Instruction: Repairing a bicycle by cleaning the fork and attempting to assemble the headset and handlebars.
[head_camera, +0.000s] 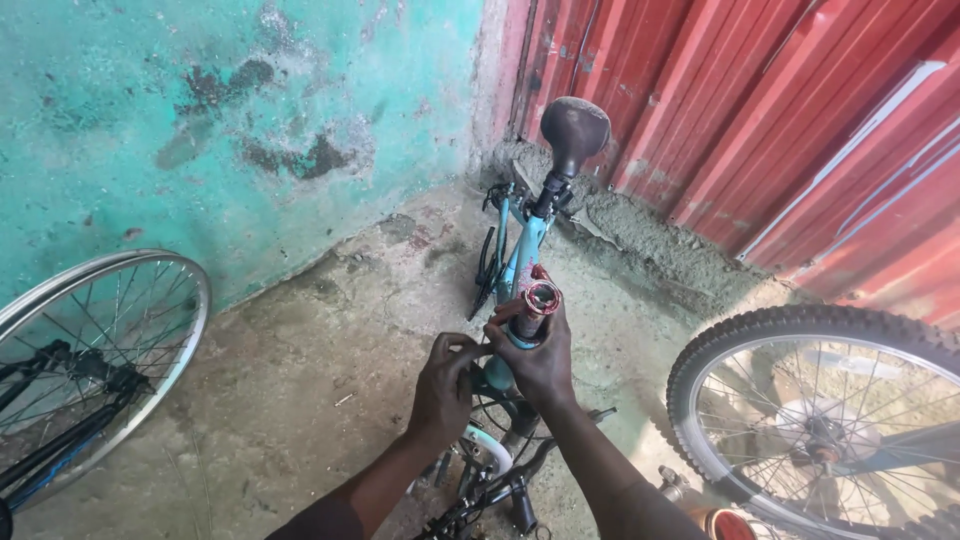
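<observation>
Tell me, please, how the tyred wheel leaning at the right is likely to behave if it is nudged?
The tyred wheel would probably roll readily, being round and upright on its knobby tread. It looks apt to tip sideways, since nothing visibly braces it. The thin spokes suggest it is fairly light for its size, though stiff.

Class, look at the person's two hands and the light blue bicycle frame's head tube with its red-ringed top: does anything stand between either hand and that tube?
Nothing visible does. The right hand is already wrapped around the head tube of the light blue bicycle frame, just below the ring. The left hand sits beside it, fingers at the tube's lower part, with no object between.
</observation>
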